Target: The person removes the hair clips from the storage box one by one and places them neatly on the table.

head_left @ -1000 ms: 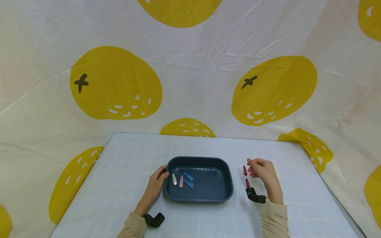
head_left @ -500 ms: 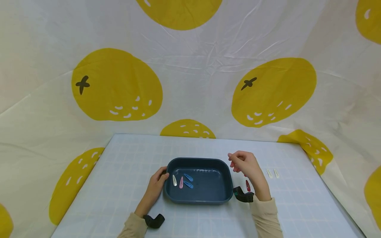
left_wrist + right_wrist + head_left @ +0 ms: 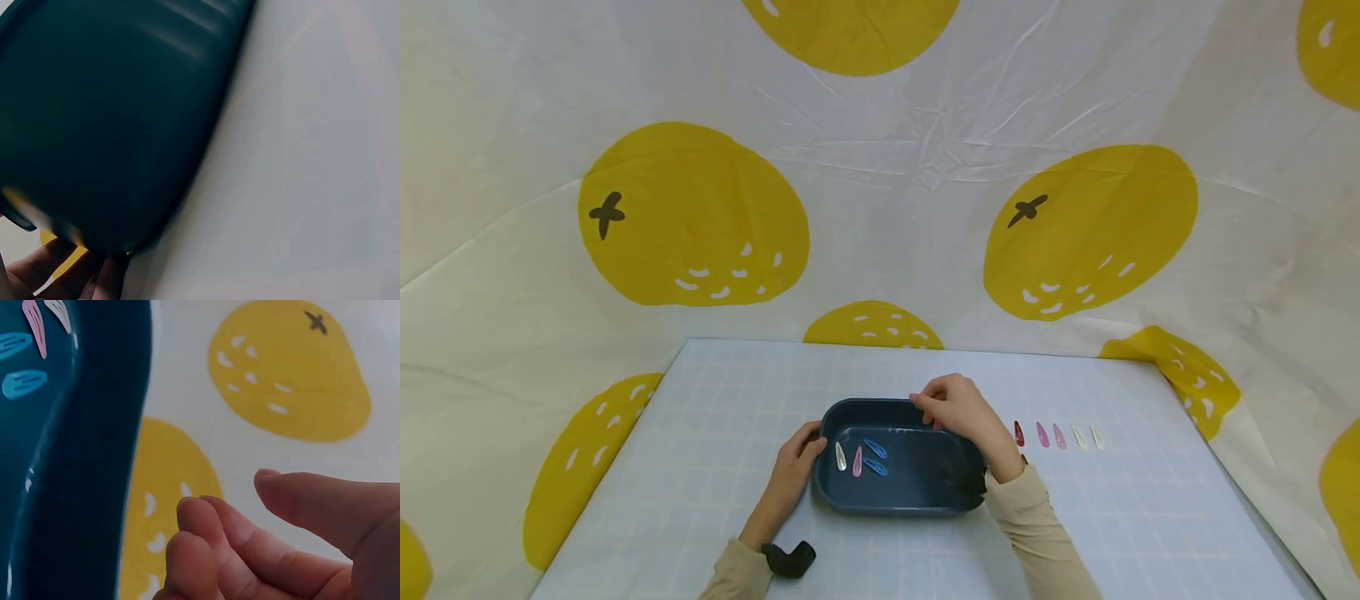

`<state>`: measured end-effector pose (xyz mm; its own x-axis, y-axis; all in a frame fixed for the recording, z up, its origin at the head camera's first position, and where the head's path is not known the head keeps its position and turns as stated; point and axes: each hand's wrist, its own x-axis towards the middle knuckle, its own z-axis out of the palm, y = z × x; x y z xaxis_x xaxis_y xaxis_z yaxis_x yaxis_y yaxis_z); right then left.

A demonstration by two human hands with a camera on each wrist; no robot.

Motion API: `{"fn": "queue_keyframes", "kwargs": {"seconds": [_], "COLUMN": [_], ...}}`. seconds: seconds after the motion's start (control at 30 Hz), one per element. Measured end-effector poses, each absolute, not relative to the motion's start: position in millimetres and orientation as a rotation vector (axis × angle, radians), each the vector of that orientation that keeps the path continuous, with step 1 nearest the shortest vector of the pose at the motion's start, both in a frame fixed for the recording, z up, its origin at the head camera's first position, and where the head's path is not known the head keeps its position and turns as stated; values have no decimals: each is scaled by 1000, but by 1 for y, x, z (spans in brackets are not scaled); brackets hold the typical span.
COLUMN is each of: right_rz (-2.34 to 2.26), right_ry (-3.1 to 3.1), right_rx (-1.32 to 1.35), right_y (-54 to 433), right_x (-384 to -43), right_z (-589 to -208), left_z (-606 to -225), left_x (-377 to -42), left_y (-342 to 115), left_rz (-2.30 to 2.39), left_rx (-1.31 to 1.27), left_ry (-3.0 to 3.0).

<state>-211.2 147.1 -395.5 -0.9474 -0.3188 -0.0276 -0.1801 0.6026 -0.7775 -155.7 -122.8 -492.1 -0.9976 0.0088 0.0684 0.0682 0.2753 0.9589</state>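
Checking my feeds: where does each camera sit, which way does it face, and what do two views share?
Head: on the head, facing forward and down at tray, table and fruit-print backdrop; left hand, right hand and beige sleeves show.
Left wrist: on that wrist, facing the tray close up, blurred; left fingers show at lower left.
Right wrist: on that wrist, facing past the tray toward the backdrop; right thumb and fingers show.
Shared: head and right wrist both show the tray's four clips.

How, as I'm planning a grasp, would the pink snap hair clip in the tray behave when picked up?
The pink snap hair clip looks slim, so probably light. Lying flat, it seems unlikely to roll. It may slide on the shiny tray.
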Motion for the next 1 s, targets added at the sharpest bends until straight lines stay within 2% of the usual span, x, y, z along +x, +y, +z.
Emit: {"fn": "queue_keyframes", "kwargs": {"seconds": [0.43, 1.0], "right_rz": [-1013, -854], "right_ry": [2567, 2546], "right_rx": [-572, -495], "right_y": [108, 88], "right_x": [-217, -228], "right_z": [-429, -456], "left_z": [-533, -530], "left_x": [-173, -172], "left_y": [-126, -129], "left_rz": [-1864, -1880], "left_rx": [-99, -94], "left_ry": [-2408, -2416]}}
